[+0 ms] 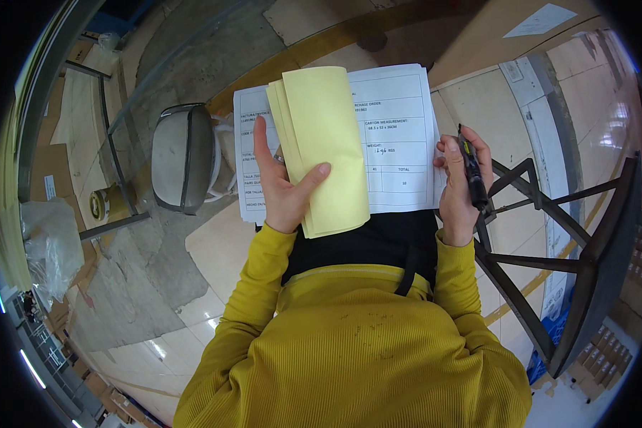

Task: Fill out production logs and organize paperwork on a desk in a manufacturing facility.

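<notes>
Standing over the tiled floor [214,250], a person in a mustard-yellow ribbed top [357,357] holds papers out in front of the body. The left hand [285,189] carries a stack of pale yellow sheets [324,143] laid on top of a white printed form [399,135]; its grip is closed on the paper, the thumb pressed across the face of the yellow sheets and the index finger stretched up along the form's left part, with the remaining fingers hidden behind. The yellow sheets are slightly fanned and cover the left and middle of the form, leaving its right columns of ruled boxes showing. The right hand [460,185] sits at the form's right edge, its grip wrapped around a dark marker pen [472,171] that stands roughly upright with one end above the fingers. Whether that hand also pinches the form's edge I cannot tell.

Just to the left of the papers, down on the floor, stands a grey-seated stool [185,157]. On the right, a black metal-framed stool [571,250] stands close beside the right forearm. Cardboard boxes [603,360] lie lower right, and crumpled clear plastic [46,250] lies far left.
</notes>
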Available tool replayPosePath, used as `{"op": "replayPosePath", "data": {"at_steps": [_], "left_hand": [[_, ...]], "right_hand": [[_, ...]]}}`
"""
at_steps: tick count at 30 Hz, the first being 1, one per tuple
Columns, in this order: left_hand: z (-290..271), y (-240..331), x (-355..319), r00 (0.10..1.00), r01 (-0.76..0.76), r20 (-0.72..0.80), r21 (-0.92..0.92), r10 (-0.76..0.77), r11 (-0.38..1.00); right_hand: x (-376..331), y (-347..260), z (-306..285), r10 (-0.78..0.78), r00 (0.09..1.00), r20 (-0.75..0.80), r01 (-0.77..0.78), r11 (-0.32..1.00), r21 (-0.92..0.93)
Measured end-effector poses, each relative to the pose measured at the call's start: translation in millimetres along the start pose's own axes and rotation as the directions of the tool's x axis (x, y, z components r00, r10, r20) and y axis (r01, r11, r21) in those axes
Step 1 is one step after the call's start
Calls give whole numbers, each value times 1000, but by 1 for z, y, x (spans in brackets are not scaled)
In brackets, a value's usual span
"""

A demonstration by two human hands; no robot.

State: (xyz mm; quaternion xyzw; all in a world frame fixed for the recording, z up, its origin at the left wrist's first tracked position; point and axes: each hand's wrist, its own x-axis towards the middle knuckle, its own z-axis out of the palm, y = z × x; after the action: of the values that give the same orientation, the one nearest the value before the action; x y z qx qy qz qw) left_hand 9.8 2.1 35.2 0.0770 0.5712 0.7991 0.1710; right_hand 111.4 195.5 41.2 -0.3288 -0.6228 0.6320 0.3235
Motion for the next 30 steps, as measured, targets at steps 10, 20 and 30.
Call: {"op": "replayPosePath", "data": {"at_steps": [10, 20, 30], "left_hand": [[13, 16, -8, 969, 95, 181, 362, -170, 927], [-4, 18, -2, 976, 124, 111, 421, -186, 898], [-56, 3, 5, 954, 298, 35, -163, -296, 941]], "right_hand": [[-34, -19, 39, 55, 915, 400, -153, 964, 216], [-30, -13, 26, 74, 990, 123, -92, 986, 143], [-24, 6, 28, 156, 977, 147, -185, 960, 210]]}}
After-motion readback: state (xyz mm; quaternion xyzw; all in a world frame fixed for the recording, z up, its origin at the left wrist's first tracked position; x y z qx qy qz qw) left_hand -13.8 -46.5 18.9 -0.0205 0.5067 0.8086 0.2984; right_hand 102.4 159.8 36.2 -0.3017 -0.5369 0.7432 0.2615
